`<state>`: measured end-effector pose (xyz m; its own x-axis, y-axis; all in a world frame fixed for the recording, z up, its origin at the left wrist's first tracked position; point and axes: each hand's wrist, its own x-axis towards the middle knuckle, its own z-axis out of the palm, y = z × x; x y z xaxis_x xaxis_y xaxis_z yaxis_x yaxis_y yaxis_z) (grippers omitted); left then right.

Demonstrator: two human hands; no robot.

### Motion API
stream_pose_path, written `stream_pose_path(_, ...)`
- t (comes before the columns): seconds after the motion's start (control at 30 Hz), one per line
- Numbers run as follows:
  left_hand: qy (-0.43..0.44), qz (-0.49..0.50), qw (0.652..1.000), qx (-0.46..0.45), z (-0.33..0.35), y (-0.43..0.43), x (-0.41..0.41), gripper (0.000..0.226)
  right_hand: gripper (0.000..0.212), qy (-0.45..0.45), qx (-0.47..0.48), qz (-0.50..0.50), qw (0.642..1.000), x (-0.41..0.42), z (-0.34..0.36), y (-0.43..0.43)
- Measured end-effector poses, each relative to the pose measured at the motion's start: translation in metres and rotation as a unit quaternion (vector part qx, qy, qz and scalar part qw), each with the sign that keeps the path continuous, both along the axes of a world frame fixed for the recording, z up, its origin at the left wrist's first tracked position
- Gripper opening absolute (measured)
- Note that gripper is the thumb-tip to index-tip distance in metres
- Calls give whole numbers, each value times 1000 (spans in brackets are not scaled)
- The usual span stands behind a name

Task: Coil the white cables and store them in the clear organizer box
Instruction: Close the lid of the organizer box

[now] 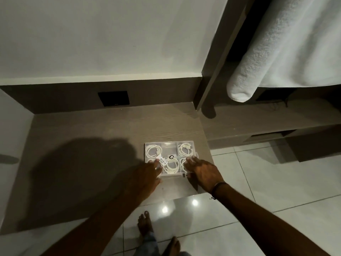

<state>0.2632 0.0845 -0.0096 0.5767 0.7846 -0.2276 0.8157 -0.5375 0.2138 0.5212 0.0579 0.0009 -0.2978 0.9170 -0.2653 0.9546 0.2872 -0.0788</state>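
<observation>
1. At the bottom centre of the frame, bare feet (pixel 145 224) stand on the glossy tiled floor (pixel 258 182); no loose cable shows there

2. Just above, in the lower centre, the left hand (pixel 147 174) lies flat on the near-left part of the clear organizer box (pixel 170 159), fingers spread loosely and gripping nothing

3. The right hand (pixel 203 170) rests on the near-right part, fingers splayed wide, also holding nothing

4. The box sits near the right edge of the wooden shelf (pixel 92 126), with its lid apparently down and a label on top

5. Coiled white cables (pixel 154 150) fill several compartments; the far middle one looks empty

6. Judged from this, coiling and storing look finished; only pressing the lid shut seems left

7. Upper right, a white towel (pixel 276 52) hangs clear of the work
</observation>
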Motion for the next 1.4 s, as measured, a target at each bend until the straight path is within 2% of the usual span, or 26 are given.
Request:
stream_pose_path(0.2, 41, 6, 997, -59, 11, -11, 4, 52, 40, -18, 13, -3, 1000, -2, -13, -6)
stream_pose_path(0.47, 108, 39, 993, 21, 21, -21, 20, 46, 37, 0, 50, -23, 999, -9, -21, -13)
stream_pose_path(0.57, 109, 18, 988, 108, 26, -27, 20, 39, 43, 2, 48, -29, 998, -13, -25, -14)
stream_pose_path(0.77, 126, 30, 981, 145, 1, -34, 24, 42, 50, -6, 33, -40, 999, -19, -27, -17)
stream_pose_path(0.9, 101, 45, 988, 107, 0, -29, 26, 43, 53, -6, 20, -52, 998, -21, -26, -14)
stream_pose_path(0.93, 96, 43, 989, 101, 3, -23, 25, 41, 52, -8, 22, -51, 998, -19, -25, -9)
stream_pose_path(1.03, 69, -6, 983, 172, 5, 6, 26, 23, 45, -15, 19, -48, 999, -11, -15, 25)
stream_pose_path(1.1, 85, -12, 977, 193, -1, 29, 33, 45, 44, -18, 15, -55, 998, -4, -11, 57)
stream_pose_path(1.13, 94, 2, 976, 198, 0, 41, 36, 44, 44, -24, 16, -61, 998, -1, -11, 74)
stream_pose_path(1.17, 91, 4, 977, 192, -2, 55, 39, 35, 45, -32, 15, -72, 997, 0, -9, 90)
stream_pose_path(1.3, 74, -5, 984, 164, -8, 113, 47, 23, 54, -27, 8, -103, 994, 4, -13, 148)
stream_pose_path(1.4, 63, 62, 987, 135, -14, 161, 51, 28, 55, -6, 7, -119, 993, 4, -15, 188)
